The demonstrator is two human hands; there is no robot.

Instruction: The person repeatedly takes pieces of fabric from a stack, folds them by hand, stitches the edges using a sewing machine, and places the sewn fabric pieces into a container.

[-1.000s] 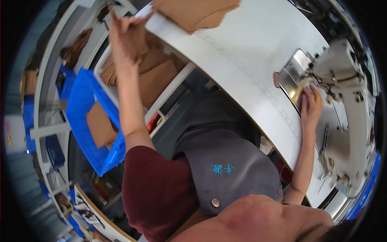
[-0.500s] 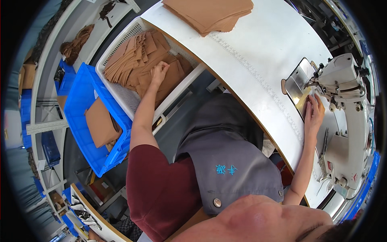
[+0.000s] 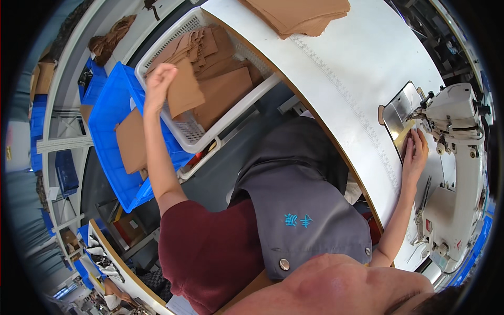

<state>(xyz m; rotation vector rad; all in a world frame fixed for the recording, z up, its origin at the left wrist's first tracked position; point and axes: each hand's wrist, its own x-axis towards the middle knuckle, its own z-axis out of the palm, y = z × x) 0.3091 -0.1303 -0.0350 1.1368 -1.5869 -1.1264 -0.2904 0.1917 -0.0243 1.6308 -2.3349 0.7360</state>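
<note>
Your left hand [image 3: 159,86] pinched brown fabric piece [image 3: 185,92], dangling just right of it over white basket [image 3: 236,111]; weak pinch could've dropped it! Your right hand [image 3: 416,153] lay outstretched beside sewing machine [image 3: 465,168], pinch untellable; straying closer risked nip.

Counter [image 3: 367,58] to the right; sewing machine [image 3: 455,105] at its right side, right hand [image 3: 416,153] just beside. Cloth stack [image 3: 299,14] on counter's far part. Left of counter: basket [image 3: 236,116], cloth pieces [image 3: 226,95] inside; left hand [image 3: 159,86] with one piece [image 3: 185,92] over its left side. Further left: bin [image 3: 106,149] containing panels [image 3: 131,139].
</note>
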